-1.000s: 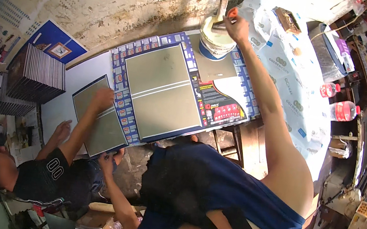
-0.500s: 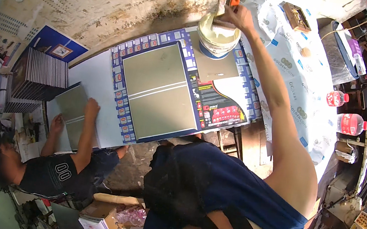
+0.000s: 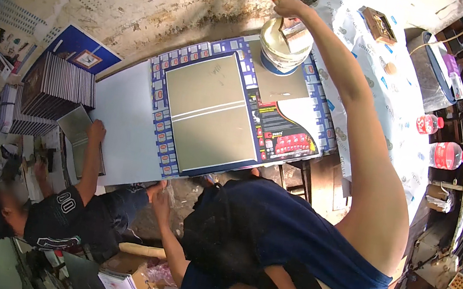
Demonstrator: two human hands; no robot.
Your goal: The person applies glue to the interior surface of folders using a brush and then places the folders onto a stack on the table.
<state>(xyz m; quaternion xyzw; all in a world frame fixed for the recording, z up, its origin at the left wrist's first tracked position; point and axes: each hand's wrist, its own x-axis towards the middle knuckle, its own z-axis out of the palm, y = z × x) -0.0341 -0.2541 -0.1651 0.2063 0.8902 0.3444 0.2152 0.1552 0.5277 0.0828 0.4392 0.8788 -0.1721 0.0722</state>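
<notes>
My right hand (image 3: 290, 8) is closed around a wide flat brush (image 3: 296, 39) with an orange handle end, held at the mouth of a white bucket (image 3: 280, 62) of cream-coloured paste. The bucket stands on a grey board (image 3: 290, 89) at the far part of the table. My left hand (image 3: 161, 204) is low, off the table's near edge; its fingers are too small and blurred to read. Between bucket and co-worker lies a blue-edged cover (image 3: 212, 112) with grey boards and two white strips across its middle.
At left a co-worker (image 3: 53, 213) in a black shirt handles a similar grey board (image 3: 80, 134) beside stacked dark books (image 3: 61, 83). White sheets (image 3: 120, 128) lie on the table's left part. Printed wrapping (image 3: 381, 101) covers the right, with two red-labelled bottles (image 3: 445, 155) and a wooden box (image 3: 379, 24).
My right hand has shifted slightly left, and the brush's broad end now shows at the bucket's rim. My left hand has come into view. The co-worker's board has moved toward the book stack.
</notes>
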